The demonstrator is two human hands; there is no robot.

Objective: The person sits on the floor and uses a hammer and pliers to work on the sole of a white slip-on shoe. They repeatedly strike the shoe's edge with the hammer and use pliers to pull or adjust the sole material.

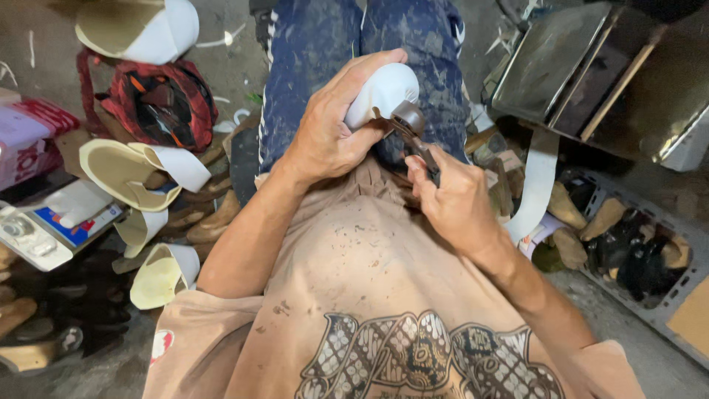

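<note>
A seated person's left hand (325, 137) wraps closed fingers around a white shoe upper on its last (384, 92), held over the lap. The right hand (454, 199) grips lasting pincers (413, 133), whose head touches the shoe's edge; a firm, steady pull likely follows

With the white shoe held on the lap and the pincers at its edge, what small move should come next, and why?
Probably a short pull with the pincers: the right hand grips their handles, their head sits on the rim of the white shoe, and the left hand braces it over the lap.
</note>
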